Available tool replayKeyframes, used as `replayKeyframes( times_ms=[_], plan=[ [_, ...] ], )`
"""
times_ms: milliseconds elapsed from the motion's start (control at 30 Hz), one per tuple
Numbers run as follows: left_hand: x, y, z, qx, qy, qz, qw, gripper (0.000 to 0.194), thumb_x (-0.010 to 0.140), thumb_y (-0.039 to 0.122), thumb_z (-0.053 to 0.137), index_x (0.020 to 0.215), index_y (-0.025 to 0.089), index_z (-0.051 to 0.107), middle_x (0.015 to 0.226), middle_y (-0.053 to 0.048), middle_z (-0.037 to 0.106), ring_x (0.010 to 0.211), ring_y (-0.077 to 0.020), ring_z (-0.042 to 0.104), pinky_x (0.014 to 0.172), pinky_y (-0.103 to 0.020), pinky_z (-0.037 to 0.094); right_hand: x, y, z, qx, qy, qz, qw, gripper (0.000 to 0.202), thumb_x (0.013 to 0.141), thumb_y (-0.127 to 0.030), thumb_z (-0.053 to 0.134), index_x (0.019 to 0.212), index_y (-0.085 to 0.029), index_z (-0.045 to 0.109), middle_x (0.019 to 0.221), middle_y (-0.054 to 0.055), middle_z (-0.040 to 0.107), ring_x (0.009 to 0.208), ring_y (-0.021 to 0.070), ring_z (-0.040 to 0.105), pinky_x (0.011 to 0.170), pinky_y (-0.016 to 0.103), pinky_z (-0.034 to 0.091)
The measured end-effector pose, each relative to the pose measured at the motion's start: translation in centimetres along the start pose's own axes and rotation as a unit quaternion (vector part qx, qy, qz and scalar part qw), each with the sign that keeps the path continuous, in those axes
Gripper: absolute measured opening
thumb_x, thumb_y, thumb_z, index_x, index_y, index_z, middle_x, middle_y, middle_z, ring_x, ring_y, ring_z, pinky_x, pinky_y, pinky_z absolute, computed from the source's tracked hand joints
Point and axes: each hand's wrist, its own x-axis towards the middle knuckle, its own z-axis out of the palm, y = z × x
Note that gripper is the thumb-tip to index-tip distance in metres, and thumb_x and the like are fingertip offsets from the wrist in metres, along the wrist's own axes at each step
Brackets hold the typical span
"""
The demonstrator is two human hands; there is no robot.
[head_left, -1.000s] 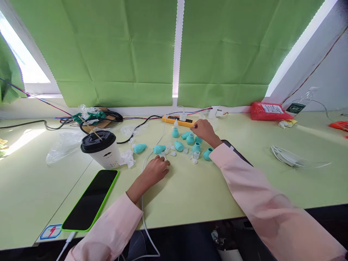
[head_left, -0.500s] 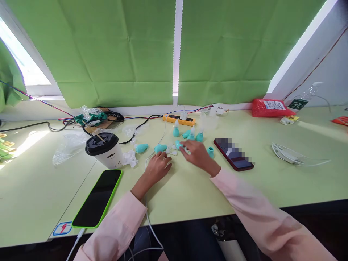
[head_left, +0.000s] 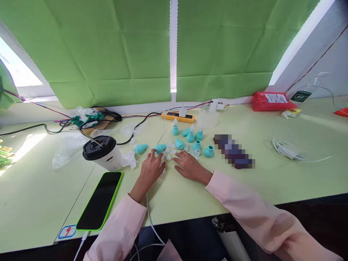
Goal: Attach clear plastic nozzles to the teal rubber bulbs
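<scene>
My left hand [head_left: 151,167] rests on the table with its fingers apart, fingertips just in front of a teal squeeze bulb [head_left: 161,148] lying on its side. Whether they touch the bulb I cannot tell. Opposite it, my right hand [head_left: 191,166] lies low with fingers spread, holding nothing visible. Between the two sit several small white plastic pieces [head_left: 169,157]. Another teal bulb [head_left: 179,144] lies beyond my right fingers. Open-necked bulbs [head_left: 209,151] stand to the right, with a clear cap-like part [head_left: 197,152] nearby. Behind are upright bulbs with clear pointed tips [head_left: 175,129].
At left stand a lidded paper cup [head_left: 104,154] and a green-edged phone [head_left: 100,201]. A partly blurred phone [head_left: 233,152] lies right. Farther back are an orange power strip [head_left: 178,117], a red package [head_left: 272,101], a water bottle [head_left: 301,95] and a white cable [head_left: 289,152].
My right hand has come away from the teal bulb and down onto the table, uncovering bulbs on the right. My left hand stays nearly in place. The view has shifted slightly.
</scene>
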Motion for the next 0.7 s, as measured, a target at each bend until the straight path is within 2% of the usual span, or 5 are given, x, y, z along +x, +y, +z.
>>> replayKeyframes(
  times_ms=[167, 400, 533, 700],
  plan=[
    [0.2, 0.2, 0.3, -0.006, -0.047, -0.013, 0.999, 0.028, 0.080, 0.024, 0.035, 0.106, 0.023, 0.047, 0.094, -0.008, 0.052, 0.085, -0.0201, 0.051, 0.053, -0.023, 0.041, -0.1, -0.1, 0.2, 0.015, -0.011, 0.021, 1.000, 0.027, 0.079, -0.026, 0.041, 0.101, -0.015, 0.051, 0.104, 0.012, 0.051, 0.099, 0.0241, 0.041, 0.078, 0.039, 0.041],
    [0.5, 0.3, 0.4, -0.052, -0.062, 0.001, 0.997, 0.029, 0.079, 0.018, 0.036, 0.104, 0.022, 0.050, 0.086, -0.007, 0.058, 0.080, -0.0197, 0.054, 0.053, -0.024, 0.040, -0.2, -0.7, 0.3, 0.055, 0.004, 0.009, 0.998, 0.025, 0.079, -0.027, 0.042, 0.099, -0.015, 0.052, 0.101, 0.010, 0.052, 0.098, 0.0225, 0.042, 0.079, 0.037, 0.040],
    [0.7, 0.4, 1.0, -0.133, -0.034, 0.010, 0.991, 0.029, 0.077, 0.015, 0.038, 0.101, 0.020, 0.054, 0.085, -0.006, 0.059, 0.077, -0.0186, 0.055, 0.059, -0.027, 0.042, -0.6, -1.6, 0.4, 0.092, 0.014, -0.035, 0.995, 0.029, 0.080, -0.031, 0.041, 0.103, -0.015, 0.049, 0.099, 0.009, 0.052, 0.099, 0.0215, 0.042, 0.081, 0.037, 0.038],
    [1.4, 1.4, 1.6, -0.276, 0.021, 0.000, 0.961, 0.022, 0.076, 0.017, 0.042, 0.092, 0.016, 0.057, 0.078, -0.005, 0.059, 0.066, -0.0131, 0.055, 0.062, -0.025, 0.044, -1.2, -2.0, 1.0, 0.086, 0.028, -0.061, 0.994, 0.034, 0.079, -0.034, 0.041, 0.105, -0.013, 0.047, 0.102, 0.011, 0.051, 0.101, 0.0240, 0.039, 0.086, 0.042, 0.032]
  ],
)
